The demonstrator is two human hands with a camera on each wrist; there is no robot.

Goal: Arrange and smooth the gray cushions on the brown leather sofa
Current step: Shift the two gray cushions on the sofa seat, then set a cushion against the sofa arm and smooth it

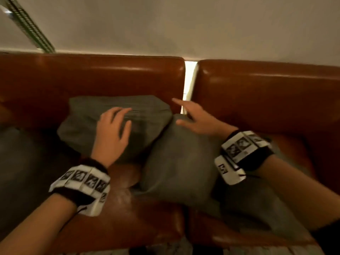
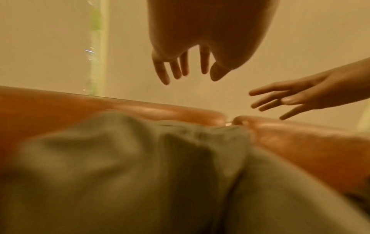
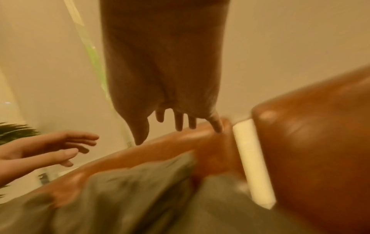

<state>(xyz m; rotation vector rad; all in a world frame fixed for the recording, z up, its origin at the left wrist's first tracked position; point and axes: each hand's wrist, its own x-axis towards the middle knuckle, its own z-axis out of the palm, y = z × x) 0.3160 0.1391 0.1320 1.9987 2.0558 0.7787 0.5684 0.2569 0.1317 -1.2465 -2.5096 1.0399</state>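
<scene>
Both hands are out over the cushions, fingers spread, holding nothing.

Left hand point(image 1: 112, 129): palm down over the rear gray cushion point(image 1: 88, 122), fingers loosely extended and slightly splayed. The left wrist view shows its fingers point(image 2: 176, 68) clear of the fabric, so it hovers and does not press. Forearm comes in from the lower left, marker band point(image 1: 82, 183) on the wrist.

Right hand point(image 1: 198, 120): reaches forward and left over the top edge of the front gray cushion point(image 1: 176, 162), fingers straight and spread, index pointing toward the gap between the backrests. Cannot tell from the head view whether the thumb touches the fabric. Second marker band point(image 1: 242, 148) on that wrist.

Hands are apart, one per cushion, neither gripping.

Counts:
- Gray cushions: 2 clearly. Rear one leans against the left backrest; front one lies tilted on the seat, overlapping the rear one's right edge and straddling the seam between seats. More gray fabric at far left point(image 1: 16, 162), blurred, cannot tell what it is.
- Brown leather sofa point(image 1: 110, 76): 2 backrest sections with a bright gap point(image 1: 189, 83) between them.
- Hands: 2. Wrist bands: 2.

Wall point(image 1: 184, 24) behind the sofa.
</scene>
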